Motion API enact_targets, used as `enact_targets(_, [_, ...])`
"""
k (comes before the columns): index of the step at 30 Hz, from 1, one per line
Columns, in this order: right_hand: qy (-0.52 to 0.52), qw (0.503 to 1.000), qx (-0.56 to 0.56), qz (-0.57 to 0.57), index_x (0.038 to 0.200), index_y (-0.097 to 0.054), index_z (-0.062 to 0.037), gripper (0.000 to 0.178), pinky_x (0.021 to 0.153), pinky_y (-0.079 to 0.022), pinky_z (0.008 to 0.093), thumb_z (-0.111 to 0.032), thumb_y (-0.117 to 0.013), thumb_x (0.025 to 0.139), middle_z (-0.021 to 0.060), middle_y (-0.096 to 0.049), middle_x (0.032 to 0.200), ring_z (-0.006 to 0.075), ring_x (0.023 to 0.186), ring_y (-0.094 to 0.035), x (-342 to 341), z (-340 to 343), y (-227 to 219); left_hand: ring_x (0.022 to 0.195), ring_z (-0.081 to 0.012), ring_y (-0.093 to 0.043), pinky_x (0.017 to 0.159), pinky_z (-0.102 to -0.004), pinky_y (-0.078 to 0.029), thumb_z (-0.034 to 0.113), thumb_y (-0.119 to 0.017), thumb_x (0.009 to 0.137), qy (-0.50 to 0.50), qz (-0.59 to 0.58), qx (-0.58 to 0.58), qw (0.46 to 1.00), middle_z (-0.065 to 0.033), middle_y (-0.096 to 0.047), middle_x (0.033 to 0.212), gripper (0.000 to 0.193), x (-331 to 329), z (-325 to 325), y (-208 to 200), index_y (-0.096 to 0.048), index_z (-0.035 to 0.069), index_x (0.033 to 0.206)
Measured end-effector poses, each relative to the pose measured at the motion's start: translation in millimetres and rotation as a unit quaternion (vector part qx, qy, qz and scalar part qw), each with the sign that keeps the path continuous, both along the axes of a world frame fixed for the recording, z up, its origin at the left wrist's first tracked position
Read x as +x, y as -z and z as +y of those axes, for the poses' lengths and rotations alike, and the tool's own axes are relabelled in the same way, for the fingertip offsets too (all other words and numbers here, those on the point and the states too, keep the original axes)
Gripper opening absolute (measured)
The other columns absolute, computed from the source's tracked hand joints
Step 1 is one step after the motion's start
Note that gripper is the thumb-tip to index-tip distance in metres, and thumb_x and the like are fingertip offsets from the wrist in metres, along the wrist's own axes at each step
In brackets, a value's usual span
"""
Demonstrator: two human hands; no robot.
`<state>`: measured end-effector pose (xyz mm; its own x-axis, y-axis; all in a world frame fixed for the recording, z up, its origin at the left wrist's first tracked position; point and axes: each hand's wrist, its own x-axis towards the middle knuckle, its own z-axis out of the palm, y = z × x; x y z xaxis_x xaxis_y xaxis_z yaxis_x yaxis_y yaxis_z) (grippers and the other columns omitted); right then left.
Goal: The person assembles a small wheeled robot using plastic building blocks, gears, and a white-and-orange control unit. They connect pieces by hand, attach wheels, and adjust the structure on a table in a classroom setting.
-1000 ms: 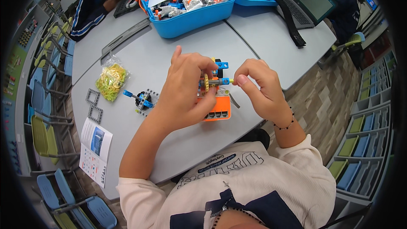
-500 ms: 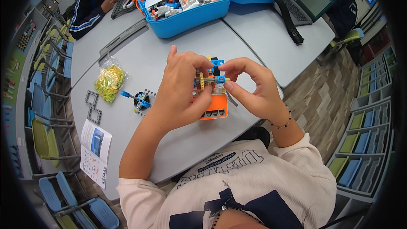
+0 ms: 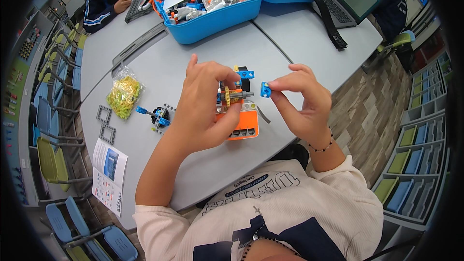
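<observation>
My left hand (image 3: 205, 104) is closed around a toy building-block model over the table. The model has an orange block (image 3: 247, 122), a yellow gear (image 3: 227, 95) and a grey axle (image 3: 245, 94) pointing right. A black wheel (image 3: 245, 84) and a blue beam (image 3: 247, 74) show on its far side. Just right of the axle's tip, my right hand (image 3: 304, 104) pinches a small blue connector (image 3: 265, 90) between thumb and forefinger. A gap separates the connector from the axle. The fingers of my left hand hide the model's left part.
A blue bin (image 3: 212, 29) of loose parts stands at the back, with a laptop (image 3: 333, 7) and black track (image 3: 329, 26) to its right. On the left lie a bag of yellow-green pieces (image 3: 124, 95), grey frames (image 3: 105, 113), a booklet (image 3: 108, 174) and a small assembly (image 3: 159, 116). Another person's hand (image 3: 123, 5) rests behind.
My right hand has moved right with the blue connector, which was at the axle's end and is now off it. My left hand stays on the model, shifted slightly left.
</observation>
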<state>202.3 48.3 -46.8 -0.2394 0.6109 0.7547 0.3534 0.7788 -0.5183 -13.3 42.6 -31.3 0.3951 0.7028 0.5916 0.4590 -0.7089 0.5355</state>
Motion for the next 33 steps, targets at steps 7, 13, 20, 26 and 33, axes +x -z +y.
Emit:
enact_targets(7, [0.018,0.992,0.118,-0.039,0.095,-0.067,-0.0178,0.036,0.102,-0.036,0.0436,0.0,-0.077,0.065,-0.0069,-0.068,0.082,0.0107,0.071,-0.063,5.2,-17.9,-8.7,0.104,-0.0277,-0.049,0.111,-0.0517,-0.012,0.025,-0.073,0.064,-0.044,0.047,0.097,0.993,-0.0057,-0.053,0.1,0.045,2.6,-19.7,-20.0,-0.059,0.012,0.105])
enact_targets(13, [0.02,0.988,0.141,-0.054,0.093,-0.067,-0.02,0.036,0.103,-0.035,0.0463,-0.001,-0.078,0.064,-0.009,-0.068,0.086,0.0098,0.073,-0.063,4.5,-21.9,-9.9,0.106,-0.0254,-0.05,0.113,-0.0508,-0.009,0.026,-0.077,0.064,-0.043,0.076,0.092,0.992,-0.0015,-0.055,0.097,0.031,13.4,-32.4,-24.1,-0.066,0.016,0.091])
enact_targets(20, [-0.061,0.998,0.028,-0.001,0.093,-0.068,-0.016,0.033,0.099,-0.036,0.0435,0.0,-0.077,0.066,-0.0045,-0.069,0.087,0.0124,0.074,-0.064,3.8,-27.8,-5.7,0.105,-0.0225,-0.052,0.114,-0.0522,-0.007,0.017,-0.077,0.064,-0.026,0.057,0.12,0.991,0.0026,-0.058,0.092,0.021,18.7,-29.3,-15.5,-0.064,0.016,0.08])
enact_targets(26, [-0.09,0.989,-0.067,0.093,0.092,-0.068,-0.0105,0.022,0.097,-0.036,0.0408,0.001,-0.074,0.074,0.0013,-0.072,0.087,0.0108,0.074,-0.063,5.4,-11.9,0.0,0.104,-0.024,-0.051,0.111,-0.0536,-0.012,0.015,-0.074,0.062,-0.087,0.098,0.096,0.987,-0.0015,-0.056,0.099,0.03,6.8,-29.7,-27.6,-0.064,0.016,0.09])
enact_targets(33, [-0.05,0.996,-0.06,0.05,0.089,-0.07,-0.0111,0.019,0.097,-0.036,0.0408,-0.002,-0.075,0.074,-0.0013,-0.072,0.085,0.0095,0.074,-0.065,-6.1,1.3,5.0,0.091,-0.026,-0.057,0.103,-0.0572,-0.026,0.007,-0.065,0.065,-0.081,0.083,-0.002,0.993,-0.0061,-0.058,0.092,0.031,-26.6,-19.2,-40.5,-0.061,0.009,0.096])
